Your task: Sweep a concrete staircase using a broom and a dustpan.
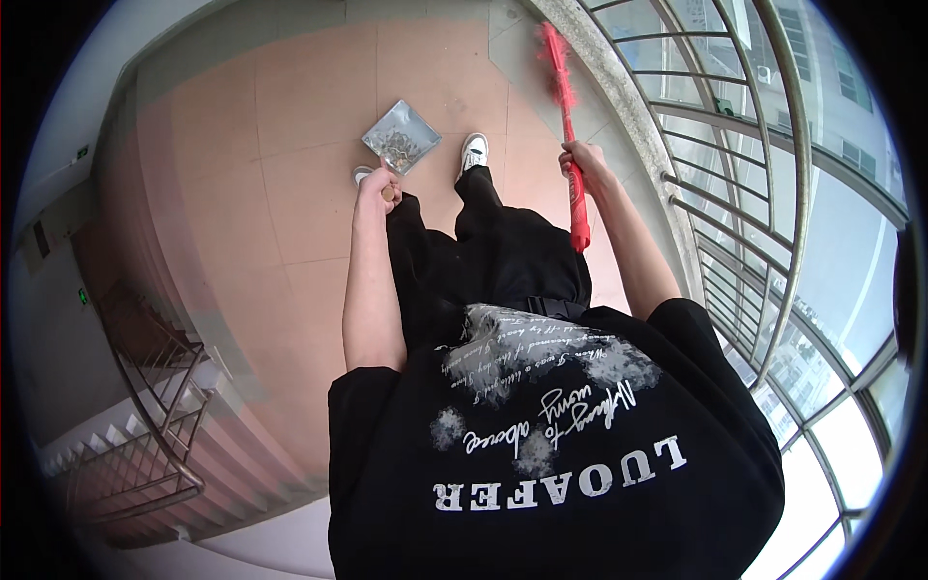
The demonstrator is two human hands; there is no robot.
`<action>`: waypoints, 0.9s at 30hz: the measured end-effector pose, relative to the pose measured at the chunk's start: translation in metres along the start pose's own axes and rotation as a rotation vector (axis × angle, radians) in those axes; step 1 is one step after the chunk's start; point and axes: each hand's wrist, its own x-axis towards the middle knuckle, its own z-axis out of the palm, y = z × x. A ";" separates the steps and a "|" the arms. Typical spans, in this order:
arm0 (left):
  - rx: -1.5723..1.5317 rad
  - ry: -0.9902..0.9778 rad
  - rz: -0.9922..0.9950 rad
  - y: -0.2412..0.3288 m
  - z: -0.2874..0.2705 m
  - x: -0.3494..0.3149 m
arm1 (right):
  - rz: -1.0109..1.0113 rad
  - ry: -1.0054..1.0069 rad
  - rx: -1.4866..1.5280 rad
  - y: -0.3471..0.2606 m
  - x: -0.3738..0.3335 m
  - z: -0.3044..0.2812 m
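Observation:
My left hand (379,184) is closed round the handle of a grey metal dustpan (403,116). The handle's light brown end pokes out of my fist. Bits of debris (403,147) lie in the pan, mostly toward its handle side. On the right, my right hand (584,159) grips a long red brush (579,210) by its handle. Its red bristles (559,77) point away from me, close to the low ledge under the railing. Whether the bristles touch the floor or ledge I cannot tell.
Metal railings (715,72) and windows line the right side above a speckled ledge (619,72). A staircase with a handrail (179,464) descends at the lower left. My white shoe (474,153) stands on the tiled floor (309,126), right of the dustpan.

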 end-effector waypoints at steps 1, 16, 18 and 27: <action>0.001 0.010 -0.007 -0.005 0.003 0.005 | 0.003 0.015 -0.049 0.005 -0.006 0.006; 0.010 0.137 -0.060 -0.042 0.060 0.050 | 0.158 -0.192 -0.466 0.058 -0.110 0.033; 0.017 0.143 -0.065 -0.048 0.057 0.052 | 0.174 -0.226 -0.419 0.059 -0.113 0.012; -0.022 0.135 -0.084 -0.040 0.046 0.046 | -0.006 -0.050 -0.481 0.021 -0.129 -0.034</action>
